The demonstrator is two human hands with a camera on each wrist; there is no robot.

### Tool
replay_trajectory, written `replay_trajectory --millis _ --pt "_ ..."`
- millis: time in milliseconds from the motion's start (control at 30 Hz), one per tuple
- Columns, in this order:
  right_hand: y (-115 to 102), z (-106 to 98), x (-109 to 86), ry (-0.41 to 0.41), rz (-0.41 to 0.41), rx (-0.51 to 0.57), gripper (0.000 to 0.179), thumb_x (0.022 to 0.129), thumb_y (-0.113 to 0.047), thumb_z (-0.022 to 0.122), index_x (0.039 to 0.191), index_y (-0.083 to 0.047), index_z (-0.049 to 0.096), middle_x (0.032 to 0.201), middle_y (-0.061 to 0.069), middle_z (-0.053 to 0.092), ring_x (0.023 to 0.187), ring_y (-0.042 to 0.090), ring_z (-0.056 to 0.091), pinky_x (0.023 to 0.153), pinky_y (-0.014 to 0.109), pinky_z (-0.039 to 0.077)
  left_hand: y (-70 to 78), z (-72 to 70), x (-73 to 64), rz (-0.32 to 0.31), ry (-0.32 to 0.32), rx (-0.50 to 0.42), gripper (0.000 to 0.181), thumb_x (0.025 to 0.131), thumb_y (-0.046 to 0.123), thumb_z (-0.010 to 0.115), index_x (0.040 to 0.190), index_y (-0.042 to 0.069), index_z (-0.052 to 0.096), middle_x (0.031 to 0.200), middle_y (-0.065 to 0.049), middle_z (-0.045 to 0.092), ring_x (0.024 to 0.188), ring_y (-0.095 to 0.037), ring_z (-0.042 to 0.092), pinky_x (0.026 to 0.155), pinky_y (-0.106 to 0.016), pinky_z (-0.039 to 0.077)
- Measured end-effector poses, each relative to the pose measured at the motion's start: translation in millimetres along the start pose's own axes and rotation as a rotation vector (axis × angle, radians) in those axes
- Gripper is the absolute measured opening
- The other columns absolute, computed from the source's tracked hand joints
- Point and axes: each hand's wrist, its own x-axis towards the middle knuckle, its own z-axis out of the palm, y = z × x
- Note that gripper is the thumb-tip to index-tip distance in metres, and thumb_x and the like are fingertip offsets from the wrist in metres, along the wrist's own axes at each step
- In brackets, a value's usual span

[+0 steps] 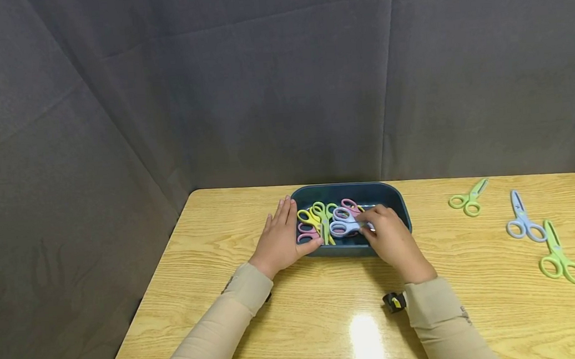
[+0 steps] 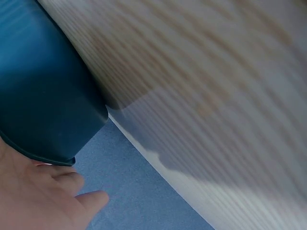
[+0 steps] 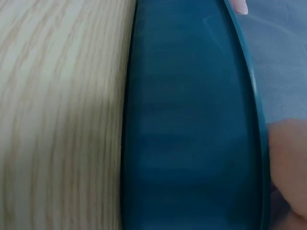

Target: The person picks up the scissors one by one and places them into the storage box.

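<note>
Grey curtain behind, wood table below. Right hand pinches blue scissors near the blades, inside the tray; left hand, fingers straight, steadies its rim (sensible). Best go slow, loops clear of green scissors.

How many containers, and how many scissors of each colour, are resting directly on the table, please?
Dark blue container: 1
Green scissors: 2
Light blue scissors: 1
Total: 4
</note>
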Motion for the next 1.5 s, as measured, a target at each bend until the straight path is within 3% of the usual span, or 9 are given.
replay_trajectory --millis 267,733,1500 --pt "2.0 -2.5 3.6 -0.099 0.064 0.036 0.014 0.09 -0.001 0.073 0.104 0.0 0.076 0.098 0.014 0.067 0.084 0.028 0.06 0.076 0.047 0.051 0.3 1.1 0.2 0.005 0.001 0.005 0.111 0.09 0.072 0.056 0.161 0.001 0.011 0.17 -0.013 0.004 0.156 -0.026 0.0 0.124 -0.051 0.009" --pt "1.1 -2.8 7.1 -0.19 0.152 0.045 0.015 0.091 -0.009 0.074 0.105 -0.006 0.079 0.104 0.012 0.069 0.09 0.026 0.064 0.079 0.049 0.052 -1.3 2.4 0.6 0.001 0.003 0.016 0.111 0.09 0.073 0.055 0.161 0.001 0.011 0.17 -0.013 0.005 0.156 -0.026 0.0 0.124 -0.052 0.01" --pt "0.1 -4.6 13.4 -0.278 0.206 0.06 0.012 0.091 -0.009 0.074 0.101 -0.009 0.079 0.098 0.006 0.075 0.092 0.025 0.068 0.079 0.048 0.052 -0.5 1.4 0.3 0.0 0.012 0.012 0.111 0.09 0.073 0.055 0.161 0.0 0.011 0.169 -0.014 0.006 0.156 -0.026 0.001 0.123 -0.052 0.013"
